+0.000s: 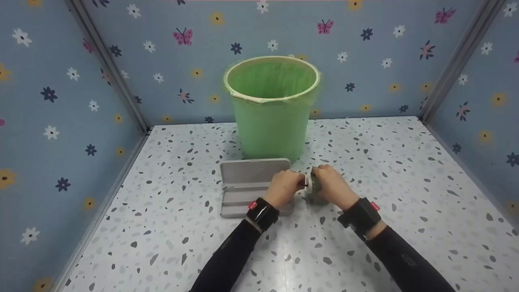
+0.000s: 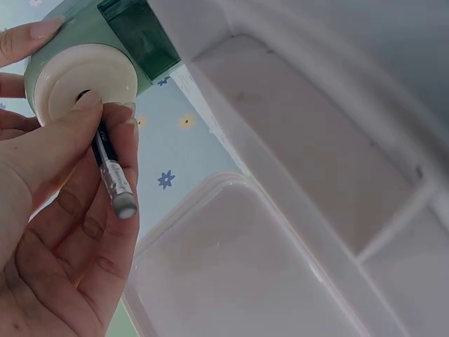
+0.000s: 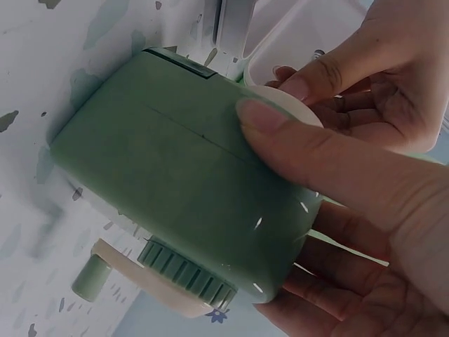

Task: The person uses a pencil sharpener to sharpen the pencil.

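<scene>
A green hand-crank pencil sharpener (image 3: 175, 154) is gripped by my right hand (image 1: 333, 186), thumb on one face and fingers round the far side. Its crank handle (image 3: 91, 277) points away from that hand, and its cream round front (image 2: 56, 81) faces my left hand (image 1: 284, 187). Between thumb and fingers the left hand pinches a dark pencil (image 2: 105, 144) with a metal band and a worn eraser end. The pencil's other end is at the hole in the cream front; its tip is hidden. Beside the left hand lies an open pale pencil case (image 1: 255, 172).
A green bin (image 1: 271, 129) with a liner over its rim stands behind the pencil case. The speckled tabletop (image 1: 162, 227) is bounded by flower-patterned walls (image 1: 48, 134) at the back and both sides.
</scene>
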Action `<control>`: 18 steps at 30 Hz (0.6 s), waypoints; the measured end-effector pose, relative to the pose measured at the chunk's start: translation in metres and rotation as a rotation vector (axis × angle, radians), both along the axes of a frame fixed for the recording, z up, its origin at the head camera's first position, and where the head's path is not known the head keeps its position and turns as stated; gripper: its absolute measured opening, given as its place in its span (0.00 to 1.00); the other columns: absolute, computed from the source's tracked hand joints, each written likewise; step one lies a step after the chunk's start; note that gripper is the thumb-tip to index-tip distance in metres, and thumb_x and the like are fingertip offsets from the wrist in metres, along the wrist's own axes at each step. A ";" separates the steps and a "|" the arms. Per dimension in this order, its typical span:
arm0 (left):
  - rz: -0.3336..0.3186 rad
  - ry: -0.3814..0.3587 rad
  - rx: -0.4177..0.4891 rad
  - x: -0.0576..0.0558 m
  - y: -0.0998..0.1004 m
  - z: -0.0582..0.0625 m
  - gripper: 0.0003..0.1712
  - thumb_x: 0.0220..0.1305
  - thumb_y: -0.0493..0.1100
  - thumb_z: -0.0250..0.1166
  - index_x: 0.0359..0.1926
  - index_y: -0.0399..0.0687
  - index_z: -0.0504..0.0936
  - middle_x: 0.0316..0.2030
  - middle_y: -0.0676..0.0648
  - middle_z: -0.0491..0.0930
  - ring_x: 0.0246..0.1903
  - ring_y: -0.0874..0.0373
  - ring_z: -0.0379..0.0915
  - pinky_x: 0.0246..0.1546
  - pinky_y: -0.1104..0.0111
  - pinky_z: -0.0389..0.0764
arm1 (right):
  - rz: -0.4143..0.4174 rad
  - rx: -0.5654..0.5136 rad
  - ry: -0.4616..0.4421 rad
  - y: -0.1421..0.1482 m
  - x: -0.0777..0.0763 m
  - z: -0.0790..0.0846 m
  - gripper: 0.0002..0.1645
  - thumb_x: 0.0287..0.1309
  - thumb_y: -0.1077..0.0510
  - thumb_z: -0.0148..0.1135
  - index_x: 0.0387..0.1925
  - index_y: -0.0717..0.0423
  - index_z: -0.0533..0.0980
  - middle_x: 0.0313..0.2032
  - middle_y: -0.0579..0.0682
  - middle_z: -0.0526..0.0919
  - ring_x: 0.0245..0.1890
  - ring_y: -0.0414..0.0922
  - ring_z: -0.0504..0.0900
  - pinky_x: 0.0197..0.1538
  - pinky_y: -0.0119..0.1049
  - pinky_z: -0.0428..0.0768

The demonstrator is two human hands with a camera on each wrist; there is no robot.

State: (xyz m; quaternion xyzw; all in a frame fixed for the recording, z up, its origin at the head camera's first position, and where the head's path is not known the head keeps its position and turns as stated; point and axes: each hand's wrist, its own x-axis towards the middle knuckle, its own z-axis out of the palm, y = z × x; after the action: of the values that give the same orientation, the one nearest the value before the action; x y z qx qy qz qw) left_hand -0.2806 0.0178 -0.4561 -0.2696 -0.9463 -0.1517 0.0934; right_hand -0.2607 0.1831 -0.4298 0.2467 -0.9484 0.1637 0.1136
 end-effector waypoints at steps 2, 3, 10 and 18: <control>-0.004 -0.007 0.003 0.000 -0.002 0.000 0.06 0.61 0.48 0.67 0.31 0.52 0.85 0.31 0.52 0.88 0.31 0.52 0.84 0.31 0.62 0.82 | -0.009 -0.002 -0.021 0.000 -0.001 0.000 0.20 0.31 0.74 0.73 0.33 0.64 0.78 0.31 0.59 0.82 0.33 0.55 0.80 0.41 0.49 0.82; -0.006 -0.007 0.003 0.001 -0.002 0.000 0.06 0.61 0.48 0.67 0.31 0.52 0.85 0.31 0.52 0.88 0.31 0.53 0.84 0.31 0.62 0.82 | -0.013 -0.001 -0.030 -0.001 -0.001 0.001 0.20 0.31 0.73 0.74 0.33 0.64 0.78 0.31 0.58 0.82 0.33 0.55 0.80 0.40 0.49 0.82; -0.022 0.002 0.007 0.000 -0.006 0.000 0.07 0.60 0.48 0.67 0.31 0.51 0.85 0.30 0.52 0.87 0.31 0.53 0.83 0.32 0.63 0.82 | -0.031 0.001 -0.069 -0.002 -0.002 0.002 0.20 0.31 0.72 0.74 0.33 0.63 0.79 0.31 0.58 0.82 0.33 0.54 0.80 0.41 0.48 0.82; -0.029 -0.003 0.009 0.000 -0.008 0.000 0.06 0.60 0.47 0.69 0.32 0.51 0.86 0.31 0.52 0.87 0.33 0.53 0.83 0.33 0.62 0.83 | -0.023 -0.005 -0.065 -0.001 -0.002 0.002 0.21 0.29 0.72 0.75 0.32 0.63 0.78 0.29 0.57 0.82 0.31 0.54 0.79 0.39 0.48 0.81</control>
State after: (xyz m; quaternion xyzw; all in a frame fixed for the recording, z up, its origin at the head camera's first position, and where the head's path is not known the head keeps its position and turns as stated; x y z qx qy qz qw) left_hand -0.2808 0.0100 -0.4561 -0.2826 -0.9418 -0.1577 0.0911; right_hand -0.2631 0.1821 -0.4276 0.2298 -0.9540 0.1727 0.0853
